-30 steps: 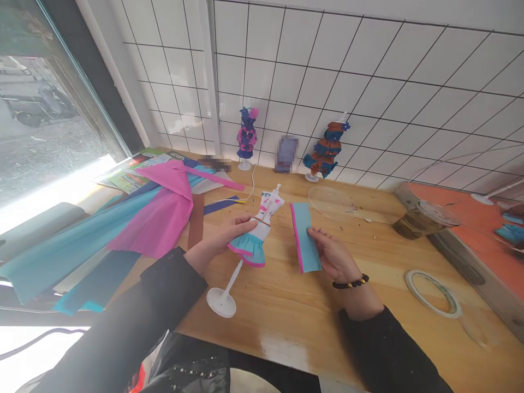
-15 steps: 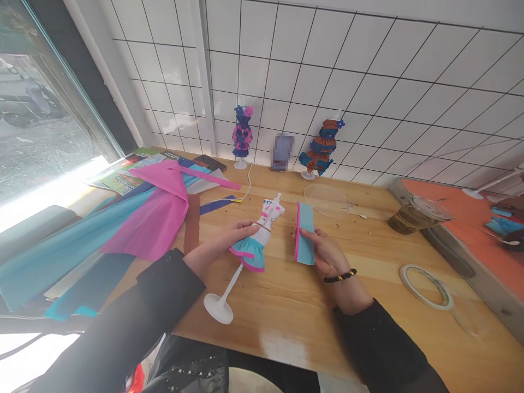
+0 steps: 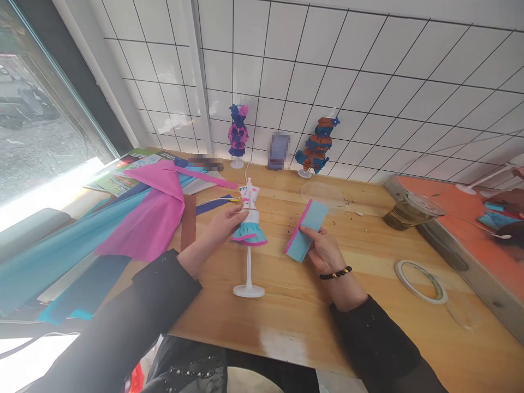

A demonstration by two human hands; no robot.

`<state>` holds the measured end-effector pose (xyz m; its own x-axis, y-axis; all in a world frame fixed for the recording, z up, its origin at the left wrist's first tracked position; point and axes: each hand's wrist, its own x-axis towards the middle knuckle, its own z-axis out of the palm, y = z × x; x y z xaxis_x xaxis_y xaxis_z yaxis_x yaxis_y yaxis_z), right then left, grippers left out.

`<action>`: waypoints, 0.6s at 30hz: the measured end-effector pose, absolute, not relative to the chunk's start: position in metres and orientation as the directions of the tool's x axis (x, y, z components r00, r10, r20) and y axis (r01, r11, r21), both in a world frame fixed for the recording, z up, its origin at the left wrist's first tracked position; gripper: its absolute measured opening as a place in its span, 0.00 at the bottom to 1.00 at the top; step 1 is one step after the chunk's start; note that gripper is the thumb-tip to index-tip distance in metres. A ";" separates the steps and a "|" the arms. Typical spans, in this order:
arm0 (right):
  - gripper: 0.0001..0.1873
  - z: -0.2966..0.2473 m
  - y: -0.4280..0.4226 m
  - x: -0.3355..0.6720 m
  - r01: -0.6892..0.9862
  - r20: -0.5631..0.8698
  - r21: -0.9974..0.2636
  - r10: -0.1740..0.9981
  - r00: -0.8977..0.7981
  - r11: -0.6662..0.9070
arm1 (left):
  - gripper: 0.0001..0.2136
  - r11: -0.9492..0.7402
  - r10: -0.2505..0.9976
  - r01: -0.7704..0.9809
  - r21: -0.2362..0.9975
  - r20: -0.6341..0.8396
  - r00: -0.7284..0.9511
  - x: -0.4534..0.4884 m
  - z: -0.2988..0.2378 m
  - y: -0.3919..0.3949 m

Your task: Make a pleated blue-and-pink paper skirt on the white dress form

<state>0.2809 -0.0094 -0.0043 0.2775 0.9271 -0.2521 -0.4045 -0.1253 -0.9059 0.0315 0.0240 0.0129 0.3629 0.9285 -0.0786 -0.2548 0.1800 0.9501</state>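
Observation:
My left hand (image 3: 223, 222) grips a small white mannequin (image 3: 249, 218) at its torso. The mannequin wears a blue ruffled skirt with a pink hem and stands upright on its round base on the wooden table (image 3: 286, 305). My right hand (image 3: 323, 251) pinches a folded strip of blue paper with a pink edge (image 3: 307, 229), tilted, just right of the mannequin. A dark bead bracelet circles my right wrist.
Pink, blue and brown paper sheets (image 3: 143, 218) lie spread at the left. Two dressed mannequins (image 3: 238, 134) (image 3: 316, 148) stand by the tiled wall. A clear lid (image 3: 321, 192), a plastic cup of drink (image 3: 411, 215) and a tape roll (image 3: 420, 281) sit on the right, beside an orange tray (image 3: 462, 218).
My left hand has swung the mannequin from tilted to upright, with its base set on the table. My right hand has lifted and turned the blue strip to a slant.

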 end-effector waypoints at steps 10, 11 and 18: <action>0.15 -0.001 -0.007 0.285 -0.468 -0.247 -0.882 0.895 0.371 -0.049 | 0.29 -0.336 0.932 -0.313 0.888 0.362 0.030 0.030 0.055 0.056; 0.15 -0.001 -0.007 0.286 -0.472 -0.247 -0.881 0.890 0.384 -0.041 | 0.29 -0.373 0.913 -0.288 0.882 0.404 0.054 0.036 0.057 0.059; 0.15 -0.007 -0.002 0.289 -0.496 -0.249 -0.868 0.855 0.455 0.012 | 0.27 -0.470 0.871 -0.158 0.869 0.485 0.080 0.067 0.045 0.081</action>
